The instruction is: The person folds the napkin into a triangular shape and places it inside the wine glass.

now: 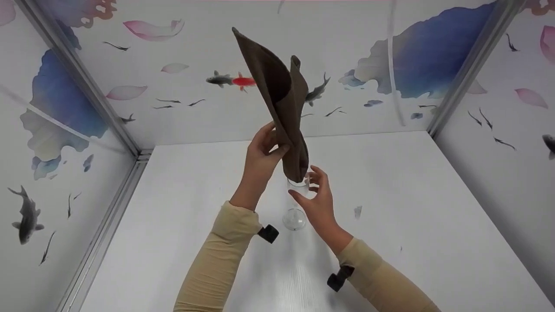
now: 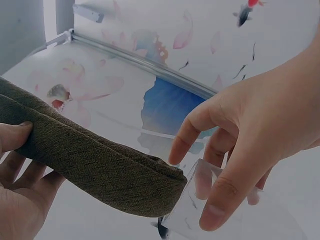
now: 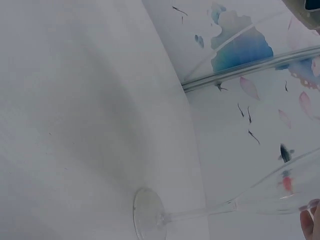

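Observation:
My left hand (image 1: 263,162) pinches a folded brown cloth napkin (image 1: 289,121) partway up, thumb in front and fingers behind. Its narrow folded bottom end meets the rim of a clear stemmed glass (image 1: 294,220); how far inside it reaches I cannot tell. The napkin's pointed top flares open away from me. Around the upper bowl of the glass, my right hand (image 1: 320,208) holds with thumb on one side and fingers on the other, as the left wrist view shows. The right wrist view shows the glass bowl (image 3: 275,192), thin stem and round foot near the table surface.
A white tabletop (image 1: 195,195) lies under the hands. Printed panels with fish and petals (image 1: 173,86) enclose it at the back and both sides, with metal rails (image 1: 86,86) at the corners. A small greyish mark (image 1: 357,211) shows right of the glass.

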### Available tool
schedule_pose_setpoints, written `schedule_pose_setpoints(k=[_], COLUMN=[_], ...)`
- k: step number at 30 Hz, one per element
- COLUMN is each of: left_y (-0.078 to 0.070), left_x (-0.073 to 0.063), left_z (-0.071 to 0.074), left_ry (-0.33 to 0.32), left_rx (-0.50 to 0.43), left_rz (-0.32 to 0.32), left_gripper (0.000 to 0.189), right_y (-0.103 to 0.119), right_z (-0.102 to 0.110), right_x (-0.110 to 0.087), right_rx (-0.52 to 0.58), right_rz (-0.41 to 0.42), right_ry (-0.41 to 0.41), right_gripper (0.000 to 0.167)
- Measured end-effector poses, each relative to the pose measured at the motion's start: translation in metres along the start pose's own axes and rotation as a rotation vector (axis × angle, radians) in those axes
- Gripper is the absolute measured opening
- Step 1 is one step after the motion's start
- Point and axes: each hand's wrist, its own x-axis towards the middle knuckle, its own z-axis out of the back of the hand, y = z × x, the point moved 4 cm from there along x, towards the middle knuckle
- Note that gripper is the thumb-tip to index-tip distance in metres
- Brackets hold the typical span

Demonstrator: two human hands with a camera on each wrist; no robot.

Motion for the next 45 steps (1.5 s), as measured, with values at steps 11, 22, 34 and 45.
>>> schedule_pose_setpoints(k=[11,22,34,45], left_y=[0.006,0.008,0.013,0.024], left_x=[0.003,0.000,-0.002,-0.006], left_z=[0.001,0.002,0.000,-0.003], left_ry=[0.017,0.022,0.008,-0.003], left_rx=[0.027,0.050,0.038,0.102], left_rz=[0.077,0.042,0.044,0.040], left_gripper=[0.053,0.052,0.052,0.050], right_y=[0.003,0.021,0.027,0.023], right_z=[-0.003,-0.005,-0.004,-0.002], right_x=[0.002,0.010,0.015,0.015], right_rx=[-0.070,0.012,-0.030,-0.071], right_rz=[-0.016,0.072,0.195,0.232], right_ry=[0.008,-0.028,-0.105,-0.121], right_gripper=[0.079,0.074,0.042,0.031])
